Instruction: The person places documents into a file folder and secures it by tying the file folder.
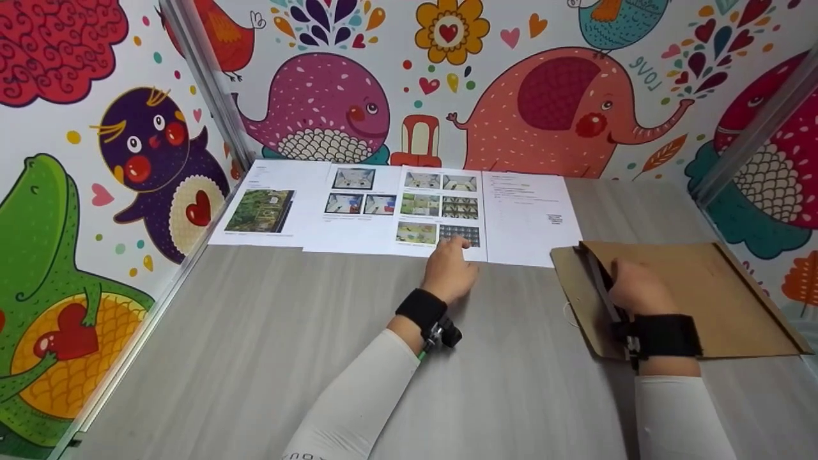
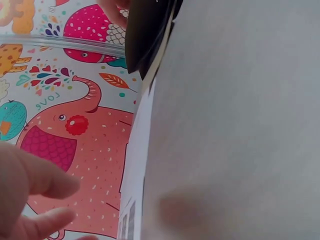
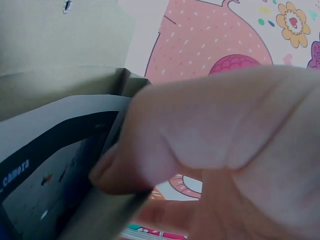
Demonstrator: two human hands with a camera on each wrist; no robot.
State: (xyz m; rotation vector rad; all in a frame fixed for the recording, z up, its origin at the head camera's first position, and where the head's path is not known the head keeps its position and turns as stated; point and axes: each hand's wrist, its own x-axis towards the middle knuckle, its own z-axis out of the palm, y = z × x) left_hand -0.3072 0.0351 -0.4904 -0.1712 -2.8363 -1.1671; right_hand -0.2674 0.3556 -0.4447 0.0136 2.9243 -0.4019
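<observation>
My right hand (image 1: 641,287) grips the raised front edge of a brown kraft paper file envelope (image 1: 722,306) lying on the table at the right. In the right wrist view the thumb (image 3: 135,150) bends over that edge, with fingers behind it. Inside the envelope's mouth shows a printed sheet (image 3: 75,103) with a dark picture and the word "camera". The left hand (image 1: 450,271) is over the table at the front edge of the laid-out papers and holds nothing. Its fingers (image 2: 50,182) look loosely bent in the left wrist view.
Several printed sheets (image 1: 364,236) lie side by side, overlapping, along the back of the grey wood-grain table (image 1: 255,345). Walls with cartoon animals (image 1: 543,115) enclose the back and sides. A thin white string (image 1: 567,314) hangs by the envelope's left edge.
</observation>
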